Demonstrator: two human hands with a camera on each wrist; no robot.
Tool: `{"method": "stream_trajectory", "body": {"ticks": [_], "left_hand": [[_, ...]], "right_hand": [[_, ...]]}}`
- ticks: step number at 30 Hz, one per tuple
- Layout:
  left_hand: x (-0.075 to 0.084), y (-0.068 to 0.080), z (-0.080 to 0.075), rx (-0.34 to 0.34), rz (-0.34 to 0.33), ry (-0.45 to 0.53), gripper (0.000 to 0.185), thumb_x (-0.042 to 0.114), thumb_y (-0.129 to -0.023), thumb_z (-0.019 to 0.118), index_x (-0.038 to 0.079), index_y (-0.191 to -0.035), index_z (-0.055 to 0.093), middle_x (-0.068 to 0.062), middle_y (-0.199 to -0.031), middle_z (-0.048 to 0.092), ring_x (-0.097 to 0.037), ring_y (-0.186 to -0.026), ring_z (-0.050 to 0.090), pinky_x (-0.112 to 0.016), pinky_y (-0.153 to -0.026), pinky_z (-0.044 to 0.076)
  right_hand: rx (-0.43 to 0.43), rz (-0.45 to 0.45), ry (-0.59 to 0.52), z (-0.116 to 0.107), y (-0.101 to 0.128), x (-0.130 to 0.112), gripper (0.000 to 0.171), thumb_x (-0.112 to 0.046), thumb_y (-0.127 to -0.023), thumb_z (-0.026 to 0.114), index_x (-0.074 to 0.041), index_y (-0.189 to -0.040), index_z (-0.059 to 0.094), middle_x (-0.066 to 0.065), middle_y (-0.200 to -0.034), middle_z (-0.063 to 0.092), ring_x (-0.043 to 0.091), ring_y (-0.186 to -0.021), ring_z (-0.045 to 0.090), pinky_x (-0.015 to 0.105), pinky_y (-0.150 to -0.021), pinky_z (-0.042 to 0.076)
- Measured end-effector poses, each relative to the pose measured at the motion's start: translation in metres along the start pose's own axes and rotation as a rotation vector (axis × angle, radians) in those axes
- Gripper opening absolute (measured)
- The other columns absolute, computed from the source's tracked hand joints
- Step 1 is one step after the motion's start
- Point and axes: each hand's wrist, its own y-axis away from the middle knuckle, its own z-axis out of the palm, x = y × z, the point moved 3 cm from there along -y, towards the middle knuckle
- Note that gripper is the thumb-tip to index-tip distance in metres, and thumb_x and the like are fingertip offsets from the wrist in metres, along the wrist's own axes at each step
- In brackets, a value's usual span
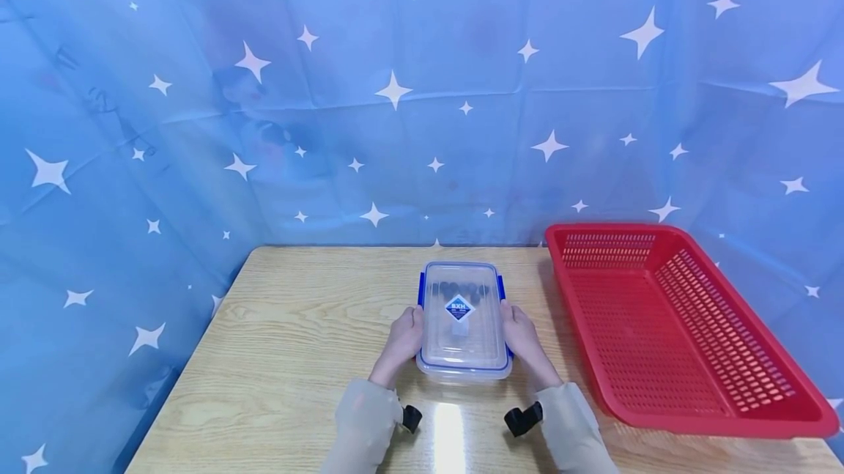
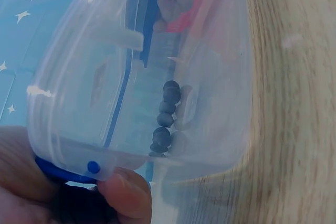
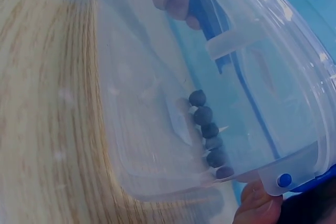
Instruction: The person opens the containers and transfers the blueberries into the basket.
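A clear plastic food container (image 1: pixel 464 338) with a blue-edged lid and blue side latches is in front of me, over the near middle of the table. Its lid is on and bears a blue diamond label (image 1: pixel 459 308). Several small dark balls, much like blueberries (image 3: pixel 203 115), lie in a row inside along the far end. My left hand (image 1: pixel 402 336) grips the container's left side, with its fingers around the blue latch (image 2: pixel 58 171). On the opposite side, my right hand (image 1: pixel 523 333) holds the right edge, fingertips (image 3: pixel 257 205) below the other latch.
To the right stands a large red perforated plastic basket (image 1: pixel 613 357). The wooden table (image 1: pixel 283 357) ends at the back against a blue curtain (image 1: pixel 461 188) with white stars. Black camera mounts (image 1: pixel 523 420) hang under both wrists.
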Motion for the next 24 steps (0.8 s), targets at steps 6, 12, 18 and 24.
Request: {"method": "stream_trajectory", "body": {"ticks": [6, 12, 18, 24], "left_hand": [[0.000, -0.002, 0.001, 0.004, 0.016, -0.028, 0.039, 0.020, -0.102, 0.029, -0.009, -0.103, 0.055, -0.023, -0.088, 0.061, -0.035, -0.081, 0.059, -0.047, -0.074, 0.051], [-0.004, -0.003, 0.001, 0.030, 0.036, -0.073, 0.036, 0.013, -0.101, 0.030, -0.009, -0.091, 0.057, -0.021, -0.077, 0.059, -0.035, -0.072, 0.059, -0.044, -0.064, 0.051], [-0.011, -0.005, -0.004, 0.028, 0.033, -0.024, 0.033, 0.010, -0.099, 0.034, -0.010, -0.089, 0.058, -0.023, -0.078, 0.060, -0.035, -0.073, 0.059, -0.046, -0.067, 0.052], [-0.022, -0.007, 0.001, -0.030, -0.101, 0.142, 0.033, 0.011, -0.099, 0.034, -0.013, -0.098, 0.058, -0.017, -0.080, 0.059, -0.024, -0.072, 0.057, -0.036, -0.067, 0.051]], "right_hand": [[0.006, -0.003, 0.007, 0.000, -0.002, 0.001, 0.052, -0.027, -0.103, 0.025, 0.018, -0.113, 0.048, 0.038, -0.112, 0.052, 0.049, -0.105, 0.050, 0.054, -0.089, 0.041], [0.004, 0.004, 0.017, 0.000, -0.002, 0.000, 0.053, -0.028, -0.104, 0.024, 0.019, -0.115, 0.046, 0.038, -0.114, 0.051, 0.050, -0.107, 0.049, 0.054, -0.090, 0.041], [0.005, -0.014, 0.019, 0.001, -0.002, -0.001, 0.051, -0.026, -0.103, 0.025, 0.019, -0.120, 0.045, 0.038, -0.120, 0.049, 0.051, -0.112, 0.046, 0.055, -0.095, 0.039], [0.018, -0.057, 0.060, -0.001, -0.001, -0.003, 0.046, -0.020, -0.103, 0.026, 0.019, -0.115, 0.048, 0.038, -0.115, 0.052, 0.051, -0.108, 0.049, 0.055, -0.091, 0.041]]}}
